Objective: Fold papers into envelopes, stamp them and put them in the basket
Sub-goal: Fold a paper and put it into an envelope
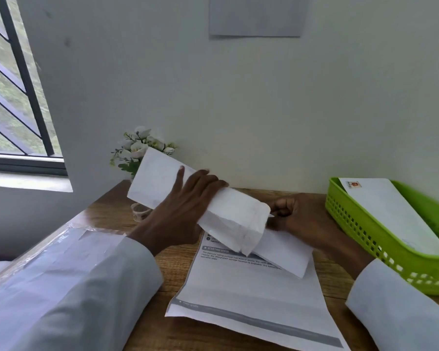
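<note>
Above the wooden tabletop [178, 259], the left hand [188, 203] curls its fingers around a white paper envelope [200, 203], held up tilted. The right hand [302, 219] pinches folded white paper [287, 254] at its mouth. A stamped envelope [390, 214] lies in the green plastic basket [365, 231].

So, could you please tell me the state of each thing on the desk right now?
envelope: lifted, open-ended, held by the left hand
folded paper: partly inside the envelope, pinched by the right hand
green basket: holds one stamped envelope
printed sheets: flat on the desk
</note>
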